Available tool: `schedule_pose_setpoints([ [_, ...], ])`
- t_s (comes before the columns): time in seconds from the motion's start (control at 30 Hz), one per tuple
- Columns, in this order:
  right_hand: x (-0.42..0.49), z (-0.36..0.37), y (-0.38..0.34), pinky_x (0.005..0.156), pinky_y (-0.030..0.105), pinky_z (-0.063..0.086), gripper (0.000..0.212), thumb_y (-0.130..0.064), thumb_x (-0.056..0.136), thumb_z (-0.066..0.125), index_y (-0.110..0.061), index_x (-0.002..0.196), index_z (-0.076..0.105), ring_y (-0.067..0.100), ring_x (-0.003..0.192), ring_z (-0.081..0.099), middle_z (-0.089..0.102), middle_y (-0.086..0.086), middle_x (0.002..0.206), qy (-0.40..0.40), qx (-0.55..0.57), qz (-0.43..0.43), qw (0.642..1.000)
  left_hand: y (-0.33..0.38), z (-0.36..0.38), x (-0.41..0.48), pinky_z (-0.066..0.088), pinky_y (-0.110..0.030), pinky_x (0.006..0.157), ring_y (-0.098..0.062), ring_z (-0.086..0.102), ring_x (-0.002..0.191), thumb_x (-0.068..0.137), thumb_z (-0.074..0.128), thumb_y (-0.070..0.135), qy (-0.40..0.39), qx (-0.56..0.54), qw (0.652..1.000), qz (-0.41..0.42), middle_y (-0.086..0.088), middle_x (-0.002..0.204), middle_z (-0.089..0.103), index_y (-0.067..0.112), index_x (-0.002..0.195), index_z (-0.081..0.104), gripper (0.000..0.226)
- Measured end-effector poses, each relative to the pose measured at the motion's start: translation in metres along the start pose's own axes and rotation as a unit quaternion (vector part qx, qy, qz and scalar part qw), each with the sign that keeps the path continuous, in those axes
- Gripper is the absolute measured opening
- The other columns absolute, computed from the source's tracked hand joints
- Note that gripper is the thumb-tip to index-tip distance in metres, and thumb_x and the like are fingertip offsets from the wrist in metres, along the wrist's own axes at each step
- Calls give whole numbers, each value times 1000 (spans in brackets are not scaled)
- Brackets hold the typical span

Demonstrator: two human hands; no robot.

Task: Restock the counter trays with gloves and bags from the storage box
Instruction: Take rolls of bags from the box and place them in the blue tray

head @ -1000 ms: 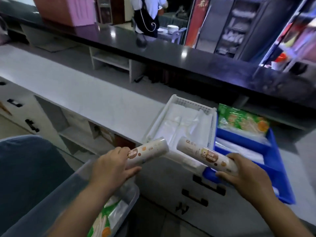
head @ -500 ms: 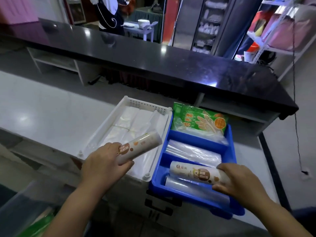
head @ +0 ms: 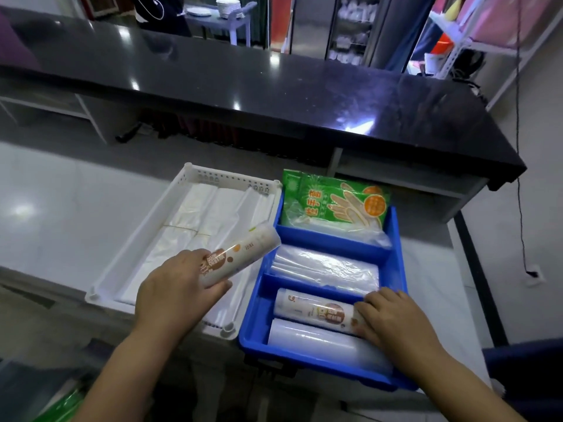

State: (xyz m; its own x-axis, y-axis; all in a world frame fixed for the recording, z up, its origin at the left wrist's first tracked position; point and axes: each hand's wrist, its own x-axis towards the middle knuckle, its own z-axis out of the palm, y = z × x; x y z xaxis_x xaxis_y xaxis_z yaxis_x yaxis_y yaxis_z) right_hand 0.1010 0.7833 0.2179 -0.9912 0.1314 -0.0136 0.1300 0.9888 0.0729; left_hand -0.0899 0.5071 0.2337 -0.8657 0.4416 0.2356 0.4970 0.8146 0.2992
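Right hand is down in the tray, fingers curled over the right end of a white wrapped roll with an orange-and-brown label, gripping it. That roll lies on its side in the nearest compartment of the blue plastic divided tray, running left to right and tucked against the divider behind it. Just in front of it, in the same compartment, sits a clear unlabelled plastic roll, touching it.

Over to the left hand: fingers and thumb are wrapped round the lower end of a second labelled white roll. It is held up in the air and tilted, with its free end pointing away and to the right, above the seam where the two trays meet.

Middle compartment of the blue tray: a flat stack of clear plastic bags. Far compartment: green glove packets printed with a hand, leaning back over the far rim.

Touching the blue tray's left side is the white slotted plastic tray, lined with folded white plastic bags. Both trays sit on the pale grey counter, with the blue one overhanging the near edge. Beyond runs a glossy black raised countertop. Down in the lower-left corner, blurred, is a clear-walled storage box with some green showing inside.
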Motion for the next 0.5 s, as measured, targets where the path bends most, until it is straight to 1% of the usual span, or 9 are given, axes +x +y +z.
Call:
schedule_pose_setpoints([
  [0.07,0,-3,-5,57,27,54,24,-40,61,82,-25,74,70,12,65,63,69,-7,73,21,13,11,1000,-1,1,6,30,-21,47,-13,53,65,62,75,50,-13,-5,1000,10,9,81,62,28,102,60,49],
  [0.13,3,-6,-16,57,29,55,18,-35,66,81,-23,76,71,14,66,63,69,-6,74,33,48,13,998,-3,0,14,30,-21,47,-11,51,66,63,73,53,-30,-11,999,17,9,84,62,29,105,60,50],
  [0.2,10,-9,-33,61,32,56,17,-32,71,76,-22,84,72,16,72,63,70,-4,80,31,82,-25,996,-3,-3,21,31,-20,46,-9,49,67,64,72,55,-42,-14,999,28,10,85,62,30,105,60,50],
  [0.27,23,-8,-55,76,33,52,23,-34,80,64,-23,99,69,18,89,59,67,-2,96,-14,154,-51,987,-5,-6,26,32,-18,45,-9,48,66,64,72,55,-47,-13,998,41,10,85,63,30,106,59,50],
  [0.3,30,-5,-67,83,31,46,26,-37,84,58,-27,108,65,16,98,54,63,-3,106,-45,193,-53,979,-6,-9,28,32,-17,45,-8,47,66,64,72,56,-48,-12,998,48,10,85,63,30,106,59,51],
  [0.33,36,0,-77,87,30,41,29,-39,86,55,-32,113,60,13,103,49,58,-6,112,-68,223,-58,971,-9,-11,29,31,-16,45,-7,47,65,64,72,56,-49,-11,997,55,10,86,63,29,107,59,51],
  [0.4,48,7,-90,89,29,39,31,-42,87,53,-37,118,53,10,106,44,51,-10,115,-94,240,-76,963,-15,-16,31,30,-16,45,-6,46,65,64,72,55,-50,-9,996,67,10,86,64,29,107,60,52],
  [0.5,58,11,-94,85,28,38,28,-47,87,50,-39,113,51,6,98,37,43,-13,107,-93,208,-103,968,-24,-21,34,35,-19,47,-9,50,67,64,73,54,-56,-10,996,69,10,87,65,29,108,61,51],
])
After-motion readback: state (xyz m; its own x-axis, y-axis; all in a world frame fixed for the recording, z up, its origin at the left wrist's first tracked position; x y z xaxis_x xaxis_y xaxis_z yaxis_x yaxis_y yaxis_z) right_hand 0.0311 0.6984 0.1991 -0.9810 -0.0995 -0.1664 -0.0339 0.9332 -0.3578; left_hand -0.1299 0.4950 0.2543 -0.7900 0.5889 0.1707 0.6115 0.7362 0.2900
